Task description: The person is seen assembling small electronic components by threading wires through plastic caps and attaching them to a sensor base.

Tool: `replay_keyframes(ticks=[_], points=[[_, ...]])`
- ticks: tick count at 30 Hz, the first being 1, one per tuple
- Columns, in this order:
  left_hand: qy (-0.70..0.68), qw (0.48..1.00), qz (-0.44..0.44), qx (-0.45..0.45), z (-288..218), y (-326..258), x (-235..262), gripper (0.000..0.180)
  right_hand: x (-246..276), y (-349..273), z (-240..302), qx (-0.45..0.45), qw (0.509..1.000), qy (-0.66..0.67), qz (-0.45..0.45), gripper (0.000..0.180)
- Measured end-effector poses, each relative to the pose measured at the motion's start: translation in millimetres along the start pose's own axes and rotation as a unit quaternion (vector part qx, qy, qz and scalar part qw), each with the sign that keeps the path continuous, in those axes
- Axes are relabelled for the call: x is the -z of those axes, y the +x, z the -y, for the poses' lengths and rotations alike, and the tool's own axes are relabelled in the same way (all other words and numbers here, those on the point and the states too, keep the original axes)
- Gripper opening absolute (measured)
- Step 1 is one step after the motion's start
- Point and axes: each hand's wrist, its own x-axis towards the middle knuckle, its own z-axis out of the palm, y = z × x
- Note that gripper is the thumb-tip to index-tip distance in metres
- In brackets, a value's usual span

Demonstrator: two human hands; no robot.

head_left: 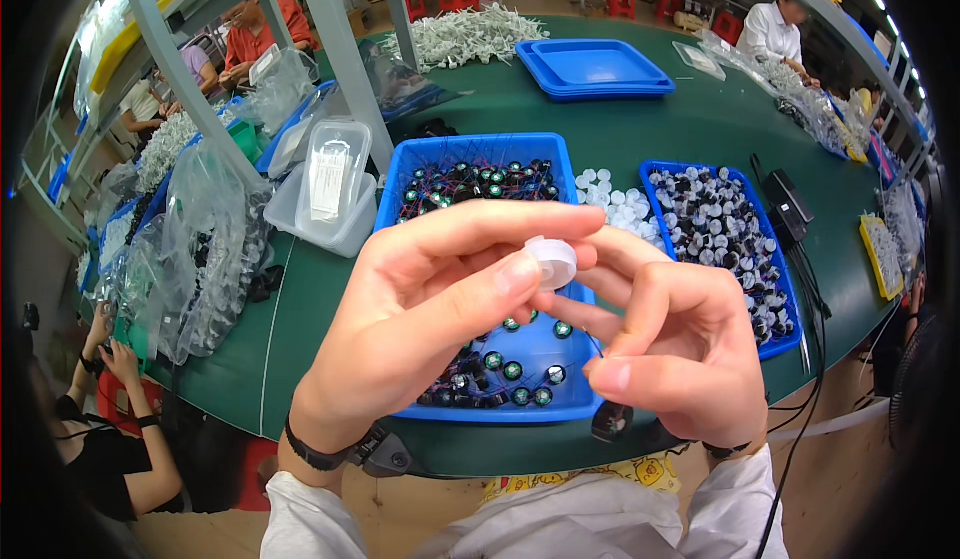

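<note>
Held up together over the green counter [640, 129]: left hand [430, 309] and right hand [670, 349], close enough to touch at the fingertips. Pinched between left thumb and forefinger, a small white round cap [553, 259], with the right fingers just under and beside it; right hand curled, clamped on nothing visible.

Directly below the hands, a blue tray [480, 149] of small dark round parts with green tops and thin wires. Just right of it, a loose heap of white caps [610, 204] on the counter, then a second blue tray [770, 349] filled with black-and-white round parts. Farther back, a stack of flat blue trays [595, 67] and a pile of white plastic pieces [465, 34].

At the left, a clear plastic box [325, 194] with a long white label inside, rectangular, print too small to tell. Beside it, clear bags [200, 249] of dark parts. At the far right edge, a yellow tray [880, 254] of small pale pieces. Black cables [800, 249] draped over the counter's right side.
</note>
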Motion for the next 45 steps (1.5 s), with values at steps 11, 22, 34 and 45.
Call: replay_keyframes(ticks=[11,22,34,45], points=[[0.071,0.997,0.032,-0.027,13.7,2.5,4.9,0.05,-6.2,-1.4,-3.7,0.0,0.998,-0.046,-0.034,0.012],[0.095,0.995,0.043,-0.006,14.9,5.2,6.7,0.056,-7.2,-1.9,0.6,-0.037,0.995,-0.069,-0.06,0.014],[0.091,0.995,0.039,-0.005,16.0,2.7,7.2,0.056,-3.3,0.3,1.0,-0.058,0.995,-0.064,-0.046,0.009],[0.07,0.996,0.052,-0.017,11.6,2.6,9.7,0.051,2.1,-1.0,0.4,-0.049,0.992,-0.112,-0.014,0.005]])
